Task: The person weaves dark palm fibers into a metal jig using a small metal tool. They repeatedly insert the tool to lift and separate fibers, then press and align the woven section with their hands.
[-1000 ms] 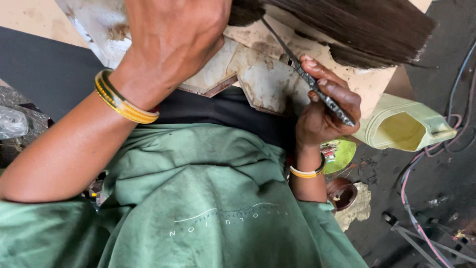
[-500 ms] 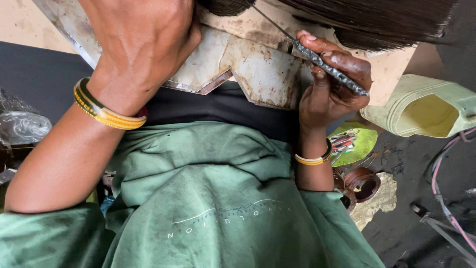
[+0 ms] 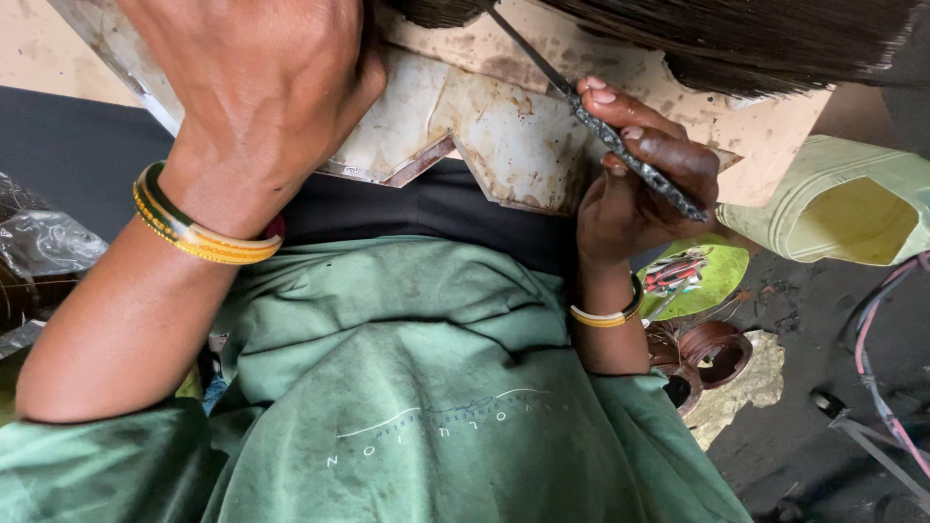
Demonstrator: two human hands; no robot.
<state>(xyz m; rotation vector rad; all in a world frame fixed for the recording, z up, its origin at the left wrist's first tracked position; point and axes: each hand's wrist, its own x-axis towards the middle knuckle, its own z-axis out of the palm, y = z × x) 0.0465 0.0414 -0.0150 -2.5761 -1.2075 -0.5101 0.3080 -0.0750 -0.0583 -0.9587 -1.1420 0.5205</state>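
My left hand [image 3: 262, 97] is at the top left with its back to the camera, fingers curled at the end of a dark bristle bundle [image 3: 736, 39] that runs along the top edge. Two yellow-and-green bangles sit on that wrist. My right hand [image 3: 630, 203] grips a thin dark metal tool [image 3: 635, 165] with a rough handle. The tool's slim tip points up-left into the bundle. Both hands work over a stained, worn board [image 3: 504, 136] that rests on my lap.
A green cloth [image 3: 407, 387] covers my lap. On the dark floor to the right lie a pale green bag [image 3: 843, 203], a green plate [image 3: 712, 281] with small items, copper wire coils [image 3: 717, 349] and cables [image 3: 882, 339]. Crumpled clear plastic [image 3: 48, 247] is at the left.
The view has shifted a little. My left hand has drifted left in the picture. My right hand keeps hold of the tool, its tip still at the bundle.
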